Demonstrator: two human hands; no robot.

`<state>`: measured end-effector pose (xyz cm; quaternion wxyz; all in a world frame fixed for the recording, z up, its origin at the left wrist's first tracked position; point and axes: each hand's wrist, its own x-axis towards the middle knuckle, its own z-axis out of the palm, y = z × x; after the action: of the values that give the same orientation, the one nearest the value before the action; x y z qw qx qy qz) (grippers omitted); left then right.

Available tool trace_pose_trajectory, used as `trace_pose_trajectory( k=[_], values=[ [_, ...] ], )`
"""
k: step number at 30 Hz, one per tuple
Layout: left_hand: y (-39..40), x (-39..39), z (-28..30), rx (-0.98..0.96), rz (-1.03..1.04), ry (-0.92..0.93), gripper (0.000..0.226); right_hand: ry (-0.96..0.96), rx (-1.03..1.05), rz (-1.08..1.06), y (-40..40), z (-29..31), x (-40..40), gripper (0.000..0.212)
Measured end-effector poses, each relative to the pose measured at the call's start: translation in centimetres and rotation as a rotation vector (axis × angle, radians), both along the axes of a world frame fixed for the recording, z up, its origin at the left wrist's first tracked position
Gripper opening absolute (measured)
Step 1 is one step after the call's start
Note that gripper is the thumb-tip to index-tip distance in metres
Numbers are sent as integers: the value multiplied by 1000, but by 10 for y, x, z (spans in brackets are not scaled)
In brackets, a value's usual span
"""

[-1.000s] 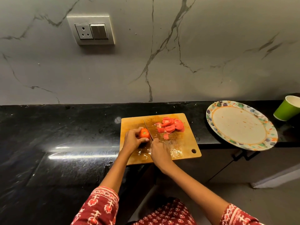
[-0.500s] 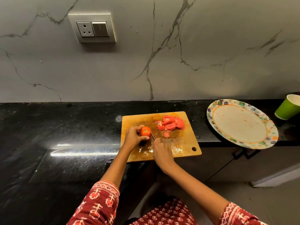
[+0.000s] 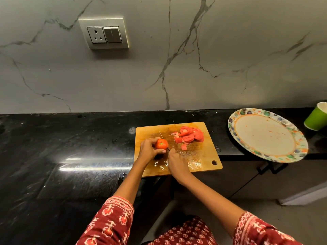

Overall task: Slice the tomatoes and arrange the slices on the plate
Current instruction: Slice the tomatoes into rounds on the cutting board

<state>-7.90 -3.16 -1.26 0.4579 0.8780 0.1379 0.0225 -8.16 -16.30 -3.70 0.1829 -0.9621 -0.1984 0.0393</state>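
A wooden cutting board lies on the black counter. My left hand grips a red tomato with its green stem spot facing up, near the board's left side. My right hand is closed on a knife; its thin blade rests against the tomato's right side and points toward the wall. A pile of several tomato slices sits at the board's far right part. A round plate with a patterned rim lies to the right, holding no slices.
A green paper cup stands at the far right behind the plate. The plate overhangs the front edge of the black counter. A grey marble wall with a socket and switch panel rises behind. Juice wets the board's near part.
Both hands stay at the tomato; the knife blade has shifted slightly along its right side. The view has tilted a little, nothing else moved.
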Motion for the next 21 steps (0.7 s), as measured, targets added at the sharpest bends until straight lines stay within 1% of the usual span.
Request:
trace_pose_trajectory(
  k=[4,9,14,19,21],
  values=[
    [0,0,0,1,-2,-25,62,68,40,-11,10,8,13,22],
    [-2,1,-2,1,-11,-28,60,73,-5,-2,-7,-1,0,23],
    [-2,-1,-1,26,-22,-29,63,151,66,-44,8,10,12,29],
    [4,-4,-3,0,-5,-21,63,104,-63,-21,-16,-3,-12,26],
    [3,0,-2,3,-22,-9,64,128,-34,-55,-21,-1,-14,28]
  ],
)
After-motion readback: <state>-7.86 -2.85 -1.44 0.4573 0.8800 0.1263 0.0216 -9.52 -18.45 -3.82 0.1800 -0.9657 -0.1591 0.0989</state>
